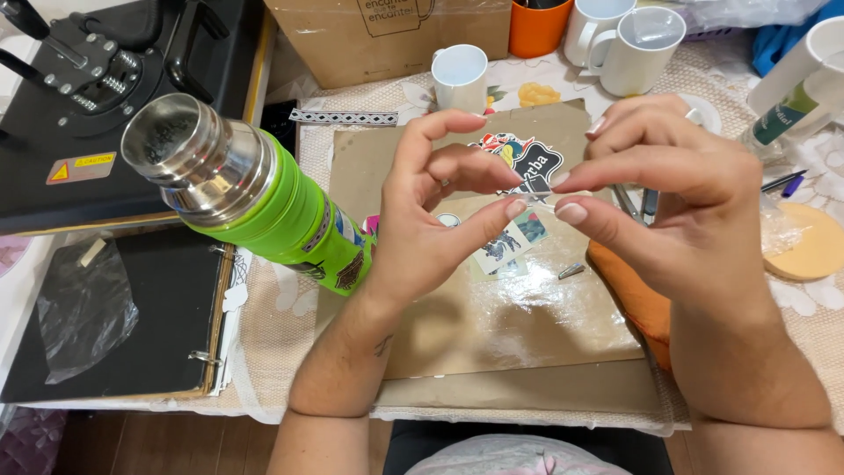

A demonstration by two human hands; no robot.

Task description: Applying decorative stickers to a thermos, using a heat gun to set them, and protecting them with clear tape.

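Head view: both hands (pixel 440 211) (pixel 668 185) pinch thin clear film (pixel 538 195).

Green flask (pixel 264 198) blocks left, mugs (pixel 635 48) crowd behind — brown sheet (pixel 519 325) open

Thermos (pixel 255 198) lies on my left over the binder (pixel 123 321), stickers (pixel 514 237) on the board (pixel 519 317) between, mugs (pixel 462 77) behind them.
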